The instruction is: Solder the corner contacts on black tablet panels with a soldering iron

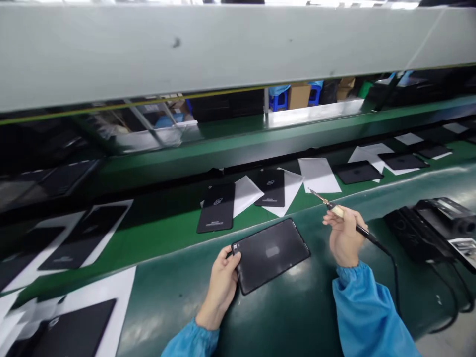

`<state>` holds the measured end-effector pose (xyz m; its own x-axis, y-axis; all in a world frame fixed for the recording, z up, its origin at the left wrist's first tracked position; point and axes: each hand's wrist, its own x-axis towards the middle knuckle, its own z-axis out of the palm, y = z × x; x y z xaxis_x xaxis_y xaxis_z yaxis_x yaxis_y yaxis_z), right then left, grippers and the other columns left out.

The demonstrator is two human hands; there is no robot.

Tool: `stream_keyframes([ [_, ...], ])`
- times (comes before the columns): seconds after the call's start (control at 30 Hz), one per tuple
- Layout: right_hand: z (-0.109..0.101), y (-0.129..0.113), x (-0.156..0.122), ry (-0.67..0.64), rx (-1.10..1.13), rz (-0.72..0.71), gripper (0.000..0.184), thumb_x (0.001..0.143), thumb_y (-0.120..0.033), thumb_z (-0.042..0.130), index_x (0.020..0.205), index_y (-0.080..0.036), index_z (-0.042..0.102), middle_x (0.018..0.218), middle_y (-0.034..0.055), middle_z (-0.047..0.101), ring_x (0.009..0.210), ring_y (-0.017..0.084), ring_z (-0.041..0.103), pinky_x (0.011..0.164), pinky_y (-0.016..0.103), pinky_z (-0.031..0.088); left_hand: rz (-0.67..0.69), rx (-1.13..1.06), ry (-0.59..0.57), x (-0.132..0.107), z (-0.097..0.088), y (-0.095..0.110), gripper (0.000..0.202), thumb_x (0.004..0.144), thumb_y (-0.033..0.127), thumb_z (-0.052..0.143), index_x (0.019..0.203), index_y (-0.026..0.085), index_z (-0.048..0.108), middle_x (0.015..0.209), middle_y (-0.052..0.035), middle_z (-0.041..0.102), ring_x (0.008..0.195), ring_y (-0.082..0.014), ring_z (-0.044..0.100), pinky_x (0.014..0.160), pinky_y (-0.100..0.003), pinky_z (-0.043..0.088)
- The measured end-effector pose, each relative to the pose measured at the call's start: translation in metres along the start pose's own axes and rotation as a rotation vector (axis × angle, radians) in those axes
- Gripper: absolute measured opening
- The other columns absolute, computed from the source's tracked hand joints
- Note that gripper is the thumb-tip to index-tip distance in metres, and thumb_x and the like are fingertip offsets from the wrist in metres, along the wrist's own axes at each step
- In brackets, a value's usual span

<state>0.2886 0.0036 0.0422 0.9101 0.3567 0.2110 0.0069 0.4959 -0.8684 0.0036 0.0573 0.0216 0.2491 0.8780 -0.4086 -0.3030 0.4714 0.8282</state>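
Note:
My left hand (pixel 224 277) pinches the left end of a black tablet back cover (pixel 271 255), thumb on top. The cover is tilted a little above the green bench, its hollow inner side facing up, with a greyish patch near its middle. To the right, my right hand (pixel 345 233) grips a soldering iron (pixel 337 210) like a pen. Its thin metal tip points up and left, apart from the cover, over the green strip near a white sheet (pixel 320 175). A black cord runs from the handle down along my blue sleeve.
Several black covers, such as one (pixel 216 208) and another (pixel 270 188), lie with white sheets along the green conveyor belt (pixel 178 225). A black device with cables (pixel 420 228) stands at right. More covers (pixel 82 325) lie at lower left. A grey overhead panel (pixel 238 47) spans the top.

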Motion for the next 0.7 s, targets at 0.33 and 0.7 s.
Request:
stream_keyframes([
  [0.33,-0.026,-0.021,0.025,0.2,0.059,-0.111,0.021,0.091,-0.036,0.057,0.091,-0.015,0.063,0.07,0.0017,0.069,0.054,0.014,0.067,0.051,0.027,0.056,0.246,0.221,-0.193,0.137,0.193,-0.018,0.035,0.076,0.049,0.073,0.084,0.019,0.057,0.086,-0.0082,0.071,0.089,-0.0224,0.072,0.084,-0.038,0.055],
  [0.7,-0.021,-0.012,0.024,0.17,0.118,0.034,0.027,0.089,-0.04,0.061,0.091,-0.013,0.063,0.073,0.0043,0.07,0.057,0.015,0.068,0.051,0.028,0.057,0.661,1.736,-0.261,0.166,0.161,0.002,0.061,0.091,0.045,0.048,0.145,0.016,0.044,0.161,-0.0189,0.03,0.15,-0.0369,0.02,0.117,-0.061,0.014],
])
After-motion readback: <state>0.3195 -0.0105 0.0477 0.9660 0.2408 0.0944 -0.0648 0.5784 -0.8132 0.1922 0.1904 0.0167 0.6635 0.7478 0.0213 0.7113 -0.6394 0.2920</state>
